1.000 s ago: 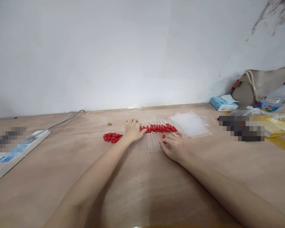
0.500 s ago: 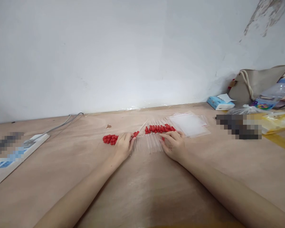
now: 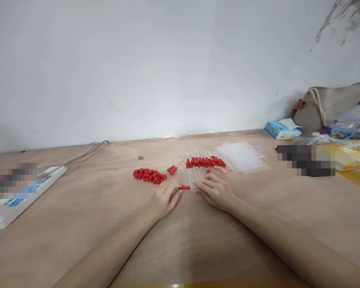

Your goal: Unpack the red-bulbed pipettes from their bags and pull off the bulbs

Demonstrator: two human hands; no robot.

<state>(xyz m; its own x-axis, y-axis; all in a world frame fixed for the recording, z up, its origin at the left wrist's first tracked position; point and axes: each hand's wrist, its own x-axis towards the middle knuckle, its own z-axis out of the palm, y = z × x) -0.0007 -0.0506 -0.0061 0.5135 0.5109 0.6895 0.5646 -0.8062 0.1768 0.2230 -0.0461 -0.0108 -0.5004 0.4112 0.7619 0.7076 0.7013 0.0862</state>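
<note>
My left hand (image 3: 165, 198) is closed, its thumb and fingers pinching a red rubber dropper bulb (image 3: 185, 187). A thin clear tube runs from that bulb to the fingertips of my right hand (image 3: 216, 188), which pinch it. Another red bulb (image 3: 209, 171) shows by the right hand's fingers; whether they touch it I cannot tell. Beneath both hands lies a row of clear tubes (image 3: 187, 176). Beyond them, droppers with red bulbs (image 3: 205, 161) lie side by side, and a few droppers (image 3: 172, 170) rest apart to their left. Loose red bulbs (image 3: 148, 175) are heaped beyond my left hand.
Clear plastic bags (image 3: 241, 157) lie beyond my right hand. A power strip (image 3: 27, 200) with a grey cable (image 3: 87, 152) is at the left. Farther right are a tissue pack (image 3: 282, 130), a grey bag (image 3: 333, 106) and a yellow package (image 3: 354, 156). A white wall (image 3: 168, 68) stands behind.
My left hand drew back from the dropper row toward the heap, then came nearer me and right with a bulb. Droppers now lie left of the row. My right hand shifted slightly nearer.
</note>
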